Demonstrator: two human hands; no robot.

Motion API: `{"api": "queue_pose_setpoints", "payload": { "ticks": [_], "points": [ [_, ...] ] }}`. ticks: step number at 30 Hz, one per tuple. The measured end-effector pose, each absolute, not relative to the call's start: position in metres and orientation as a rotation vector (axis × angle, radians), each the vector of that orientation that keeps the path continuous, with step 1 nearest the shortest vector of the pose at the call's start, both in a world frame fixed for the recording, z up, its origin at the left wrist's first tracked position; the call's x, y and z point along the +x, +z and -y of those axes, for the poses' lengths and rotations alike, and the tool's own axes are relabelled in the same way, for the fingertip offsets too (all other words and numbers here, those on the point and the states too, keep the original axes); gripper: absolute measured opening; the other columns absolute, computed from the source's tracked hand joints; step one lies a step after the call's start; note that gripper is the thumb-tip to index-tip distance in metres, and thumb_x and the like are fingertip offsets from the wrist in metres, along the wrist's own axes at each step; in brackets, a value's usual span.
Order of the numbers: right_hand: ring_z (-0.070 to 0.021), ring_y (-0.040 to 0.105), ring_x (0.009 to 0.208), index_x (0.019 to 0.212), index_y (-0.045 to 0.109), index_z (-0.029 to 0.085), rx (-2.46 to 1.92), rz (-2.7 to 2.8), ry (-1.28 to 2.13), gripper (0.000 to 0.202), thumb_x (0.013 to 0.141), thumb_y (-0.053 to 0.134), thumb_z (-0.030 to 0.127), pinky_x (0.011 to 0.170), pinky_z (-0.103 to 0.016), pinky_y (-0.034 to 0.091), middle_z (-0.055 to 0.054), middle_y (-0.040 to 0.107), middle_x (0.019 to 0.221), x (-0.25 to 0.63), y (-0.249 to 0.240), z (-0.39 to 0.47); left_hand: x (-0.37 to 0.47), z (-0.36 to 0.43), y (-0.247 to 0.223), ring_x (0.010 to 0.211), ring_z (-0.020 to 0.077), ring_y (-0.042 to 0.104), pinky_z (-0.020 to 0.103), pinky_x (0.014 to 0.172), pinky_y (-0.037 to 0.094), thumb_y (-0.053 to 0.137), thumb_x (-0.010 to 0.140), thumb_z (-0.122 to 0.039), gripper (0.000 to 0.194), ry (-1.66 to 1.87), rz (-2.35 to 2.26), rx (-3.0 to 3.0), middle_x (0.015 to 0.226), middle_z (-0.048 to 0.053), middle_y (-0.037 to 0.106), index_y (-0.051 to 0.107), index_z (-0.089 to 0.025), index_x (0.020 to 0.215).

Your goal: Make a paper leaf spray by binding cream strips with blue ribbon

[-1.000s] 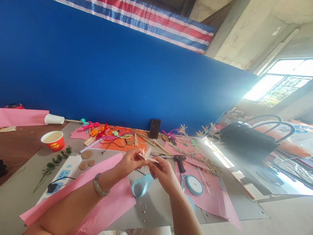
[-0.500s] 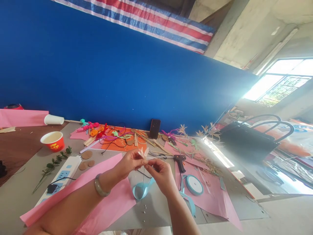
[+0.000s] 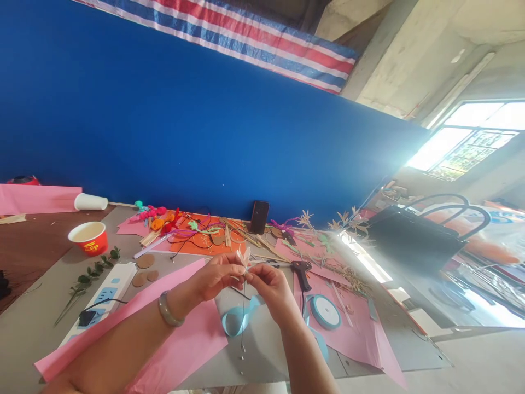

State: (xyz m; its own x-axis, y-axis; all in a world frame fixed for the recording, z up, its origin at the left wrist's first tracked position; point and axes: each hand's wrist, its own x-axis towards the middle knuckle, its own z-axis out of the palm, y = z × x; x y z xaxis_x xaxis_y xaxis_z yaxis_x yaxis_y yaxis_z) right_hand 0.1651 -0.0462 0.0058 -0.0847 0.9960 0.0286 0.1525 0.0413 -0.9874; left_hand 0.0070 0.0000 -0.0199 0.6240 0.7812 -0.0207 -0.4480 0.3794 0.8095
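Since a second ago the pale petals have folded up from a splayed star into a tight upright tuft, and both my hands have drawn closer together over the grey table (image 3: 36,323).

At the far left sits a red paper cup (image 3: 89,238), round and glossy, with a leafy green sprig (image 3: 88,277) and a long white power strip (image 3: 104,293) lying nearer me. Smooth matte pink paper (image 3: 192,334) spreads under my left forearm, where a pale, polished bangle (image 3: 166,310) circles the wrist.

My left hand (image 3: 215,278) pinches the base of the small cream flower (image 3: 243,257) between thumb and fingertips; my right hand (image 3: 271,289) meets it from the other side, fingertips pressed on the same spot, so both hands are equally near. The flower is held just above the table in front of me, its long axis upright: stiff, strip-like petals point up, and a thin dark wire (image 3: 243,312) hangs straight down from the pinch towards a loop of light blue ribbon (image 3: 238,319).

Farther right lie a black glue gun (image 3: 302,272), a flat round ribbon spool (image 3: 325,311) on more pink paper, and a black handbag (image 3: 414,241) with curved handles; a dark phone (image 3: 260,216) leans on the blue wall
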Motion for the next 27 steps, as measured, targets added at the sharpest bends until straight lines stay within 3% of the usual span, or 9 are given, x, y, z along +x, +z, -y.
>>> {"api": "queue_pose_setpoints", "payload": {
  "ticks": [9, 17, 27],
  "points": [
    [-0.0067, 0.035, 0.044, 0.074, 0.063, 0.017, -1.153, 1.288, 1.303, 0.026, 0.071, 0.072, 0.042, 0.045, -0.023, 0.028, 0.001, 0.058, 0.061, 0.164, 0.005, 0.049, 0.006, -0.002, -0.022, 0.058, 0.0088, 0.053, 0.022, 0.055, 0.045, 0.074, 0.070, -0.033, 0.025, 0.779, -0.418, 0.998, 0.063, 0.002, 0.057, 0.069, -0.009, 0.076],
    [-0.0085, 0.038, 0.048, 0.069, 0.063, 0.017, -1.272, 1.308, 1.201, 0.030, 0.068, 0.073, 0.045, 0.046, -0.023, 0.027, 0.002, 0.052, 0.057, 0.163, 0.004, 0.050, 0.006, -0.001, -0.017, 0.051, 0.0075, 0.049, 0.021, 0.050, 0.042, 0.077, 0.065, -0.036, 0.029, 0.846, -0.488, 1.066, 0.057, -0.001, 0.054, 0.064, -0.011, 0.066],
    [-0.0059, 0.025, 0.043, 0.077, 0.057, 0.017, -1.338, 1.417, 1.196, 0.034, 0.075, 0.063, 0.051, 0.041, -0.021, 0.016, 0.007, 0.037, 0.052, 0.167, 0.001, 0.052, 0.002, -0.005, -0.009, 0.049, 0.0083, 0.049, 0.022, 0.048, 0.043, 0.077, 0.063, -0.040, 0.033, 0.896, -0.600, 1.267, 0.052, -0.002, 0.051, 0.061, -0.011, 0.064]
  ]
}}
